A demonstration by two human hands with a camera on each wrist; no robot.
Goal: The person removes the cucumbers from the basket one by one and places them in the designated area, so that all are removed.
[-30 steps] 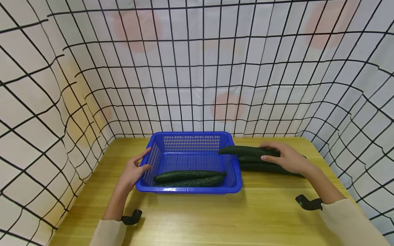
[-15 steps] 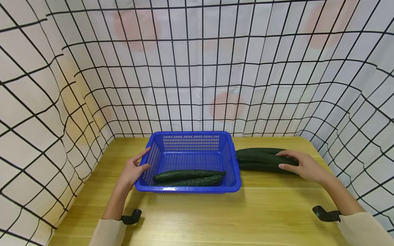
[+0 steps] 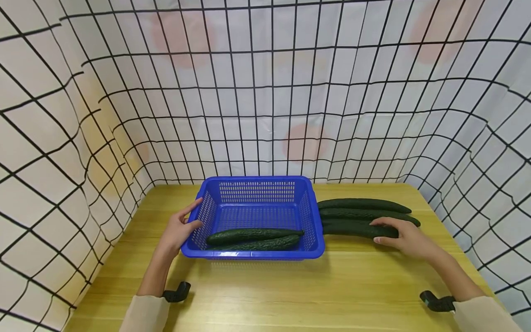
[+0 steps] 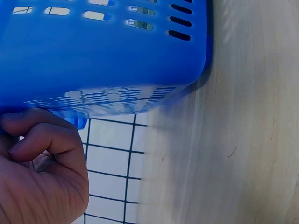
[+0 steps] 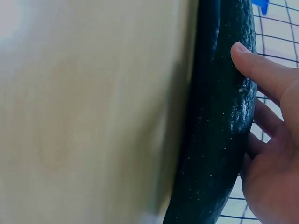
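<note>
My left hand [image 3: 177,234] holds the left rim of a blue plastic basket [image 3: 253,255]. In the left wrist view its fingers [image 4: 49,135] curl up at the rim, beside the slotted wall. Two dark green cucumbers [image 3: 255,236] lie along the basket's front side. Right of the basket, three long cucumbers lie side by side: a back one [image 3: 365,203], a middle one [image 3: 361,214] and a front one [image 3: 350,228]. My right hand [image 3: 410,237] grips the front cucumber near its right end. In the right wrist view the thumb [image 5: 254,63] lies across its bumpy skin, the other fingers on the far side.
The things stand on a yellowish wooden table [image 3: 265,295]. Black grid lines on a white wall covering [image 3: 265,106] rise behind and at both sides. A black wrist camera [image 3: 177,292] sits at the left wrist and another camera [image 3: 435,302] at the right.
The right hand has lowered a cucumber from over the basket's right rim and moved right. The three cucumbers now lie spread in a row, the hand at the front one. The left hand stays put.
</note>
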